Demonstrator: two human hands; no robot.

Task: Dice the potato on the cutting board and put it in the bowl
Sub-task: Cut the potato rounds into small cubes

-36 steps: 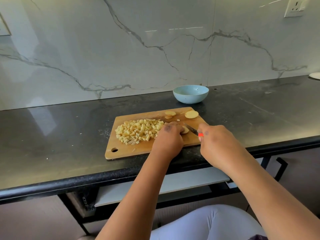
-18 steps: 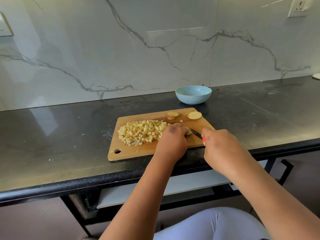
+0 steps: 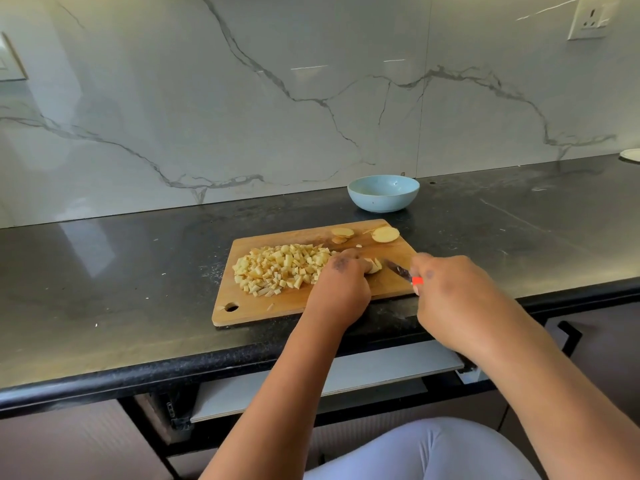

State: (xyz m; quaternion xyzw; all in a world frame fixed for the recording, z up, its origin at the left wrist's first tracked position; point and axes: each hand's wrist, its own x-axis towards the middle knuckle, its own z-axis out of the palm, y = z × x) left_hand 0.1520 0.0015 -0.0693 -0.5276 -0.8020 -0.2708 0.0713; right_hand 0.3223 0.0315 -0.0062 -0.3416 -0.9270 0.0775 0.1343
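A: Setting — white marble wall (image 3: 311,109) with grey veins, dark stone table (image 3: 104,271) below it. Wall socket (image 3: 590,20) top right.

B: On the table?

A: Wooden cutting board (image 3: 277,306), hanging hole at its near left corner. A heap of diced potato (image 3: 280,268) covers its left half. Two potato slices (image 3: 363,233) lie at the far edge.

B: Bowl?

A: Light blue bowl (image 3: 382,194), beyond the board's far right corner, apart from it. No dice visible inside.

B: Hands?

A: Left hand (image 3: 341,289), fingers curled, holds down a small potato piece (image 3: 374,265) mid-board. Right hand (image 3: 457,299) grips a knife (image 3: 398,270) with an orange handle; the blade angles toward the piece, tip just beside it. Contact unclear.

B: Anything else?

A: White dish edge (image 3: 630,154), far right.
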